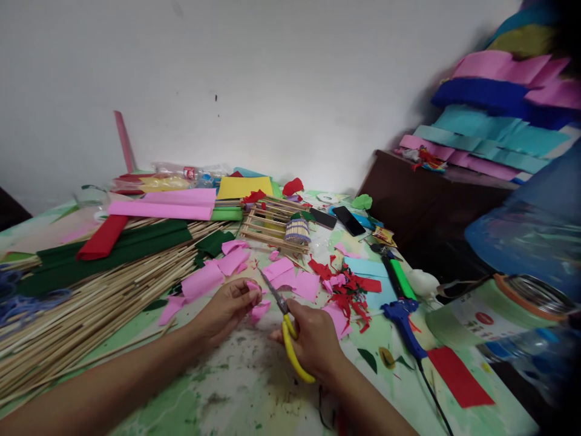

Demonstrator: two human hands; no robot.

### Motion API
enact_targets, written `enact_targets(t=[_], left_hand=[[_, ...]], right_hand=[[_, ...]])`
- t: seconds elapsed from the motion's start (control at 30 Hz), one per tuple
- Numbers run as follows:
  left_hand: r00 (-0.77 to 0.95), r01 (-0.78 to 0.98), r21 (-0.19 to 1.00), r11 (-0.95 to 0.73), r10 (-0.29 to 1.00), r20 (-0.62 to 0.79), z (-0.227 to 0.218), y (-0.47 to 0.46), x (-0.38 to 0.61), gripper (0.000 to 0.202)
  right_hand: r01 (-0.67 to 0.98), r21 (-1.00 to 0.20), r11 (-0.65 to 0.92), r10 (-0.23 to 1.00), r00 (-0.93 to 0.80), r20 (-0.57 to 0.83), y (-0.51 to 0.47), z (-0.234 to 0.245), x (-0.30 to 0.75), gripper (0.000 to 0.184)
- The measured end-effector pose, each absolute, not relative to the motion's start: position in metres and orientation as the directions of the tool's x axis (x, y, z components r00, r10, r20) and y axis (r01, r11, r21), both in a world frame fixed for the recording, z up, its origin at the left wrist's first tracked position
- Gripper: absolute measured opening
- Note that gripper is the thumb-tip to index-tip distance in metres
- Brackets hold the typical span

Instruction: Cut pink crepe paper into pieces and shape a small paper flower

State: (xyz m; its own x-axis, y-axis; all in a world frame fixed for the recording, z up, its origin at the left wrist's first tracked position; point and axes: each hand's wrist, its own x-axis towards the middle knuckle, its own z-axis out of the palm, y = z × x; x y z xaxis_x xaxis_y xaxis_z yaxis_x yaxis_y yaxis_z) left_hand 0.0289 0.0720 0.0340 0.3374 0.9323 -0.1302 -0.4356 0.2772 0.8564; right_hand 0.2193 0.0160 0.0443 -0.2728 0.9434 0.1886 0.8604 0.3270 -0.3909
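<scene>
My left hand (229, 309) pinches a small piece of pink crepe paper (258, 310) just above the paint-stained table (245, 387). Beside it, my right hand (313, 342) grips yellow-handled scissors (285, 324), whose metal blades point up and left toward the pink piece. Several cut pink paper pieces (281, 274) lie beyond both hands, and red paper scraps (347, 290) lie to their right.
A big bundle of thin wooden sticks (86, 309) covers the left side, with green, red and pink paper rolls (163, 206) behind. A stick frame (270, 225), two phones (348, 220), a blue glue gun (402, 321), a green marker (402, 278) and a red card (458, 378) lie around.
</scene>
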Motion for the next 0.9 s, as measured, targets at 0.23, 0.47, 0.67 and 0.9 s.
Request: enact_targets(t=[0.23,0.47,0.67,0.9], left_hand=[[0.305,-0.435,0.85,0.296,0.937,-0.17,0.034,0.073,0.027,0.013],[0.271,-0.381,0.848,0.369,0.921,-0.279,0.033,0.073,0.026,0.008],[0.266,-0.393,0.84,0.374,0.921,-0.285,0.029,0.072,0.025,0.006],[0.203,-0.414,0.824,0.387,0.921,-0.331,0.025,0.072,0.027,0.018]], right_hand=[[0.954,-0.268,-0.135,0.923,0.22,0.315,0.039,0.057,0.269,0.043],[0.856,-0.181,-0.484,0.828,0.515,0.222,0.059,0.044,0.338,0.05],[0.814,-0.173,-0.555,0.784,0.581,0.217,0.061,0.035,0.364,0.047],[0.785,-0.151,-0.601,0.755,0.62,0.215,0.058,0.033,0.371,0.04]])
